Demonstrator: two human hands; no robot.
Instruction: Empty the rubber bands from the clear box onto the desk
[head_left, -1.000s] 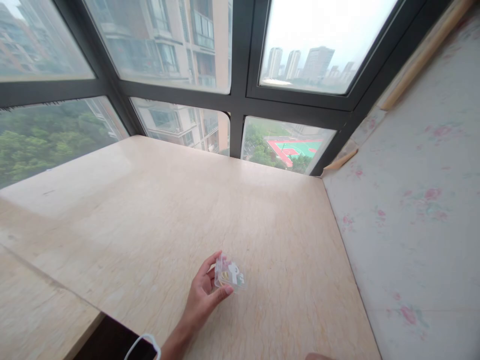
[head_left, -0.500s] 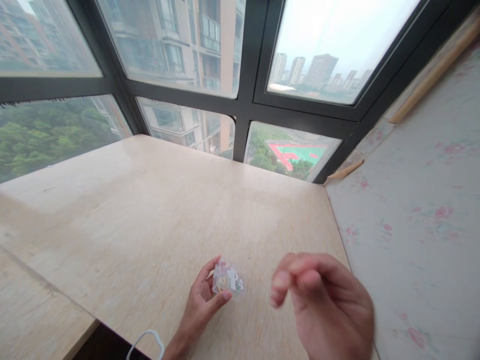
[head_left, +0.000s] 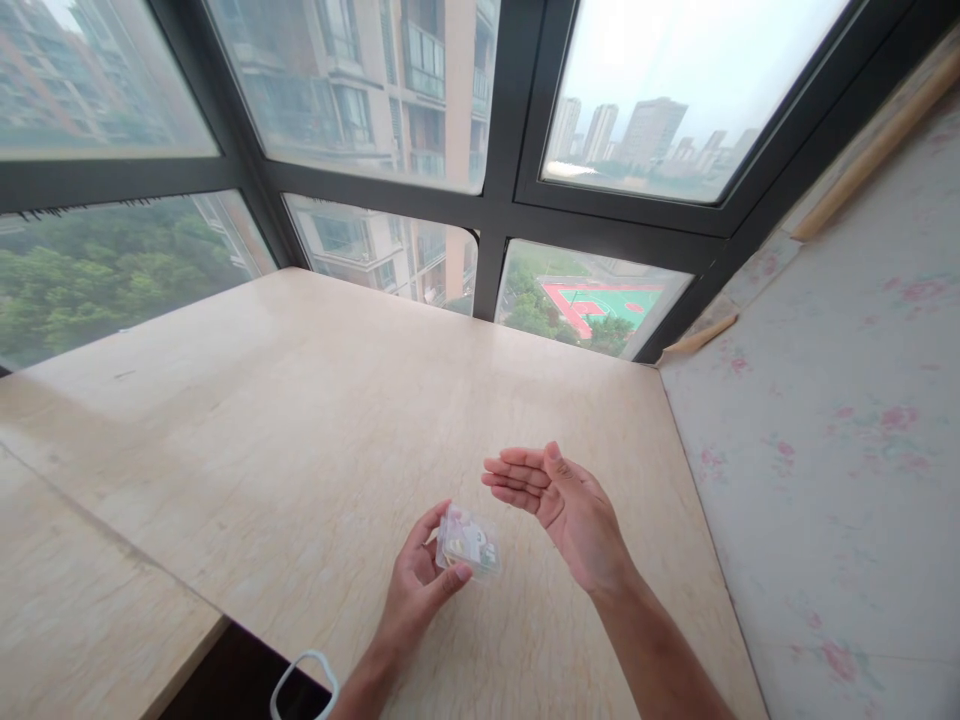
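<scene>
My left hand (head_left: 416, 585) grips a small clear plastic box (head_left: 468, 541) with coloured bits inside, thumb and fingers pinching its left side just above the beige stone sill (head_left: 315, 430). My right hand (head_left: 559, 500) hovers just right of and above the box, palm up, fingers stretched out together towards the left, holding nothing. The two hands are a few centimetres apart.
Dark-framed windows (head_left: 495, 210) bound the sill at the back and left. A floral-papered wall (head_left: 840, 450) rises along the right edge. A white loop (head_left: 304, 680) shows at the bottom, over a dark gap below the sill's near edge.
My right hand came into view from the bottom right, moved forward and opened out flat beside the box. My left hand kept hold of the box, nearly still.
</scene>
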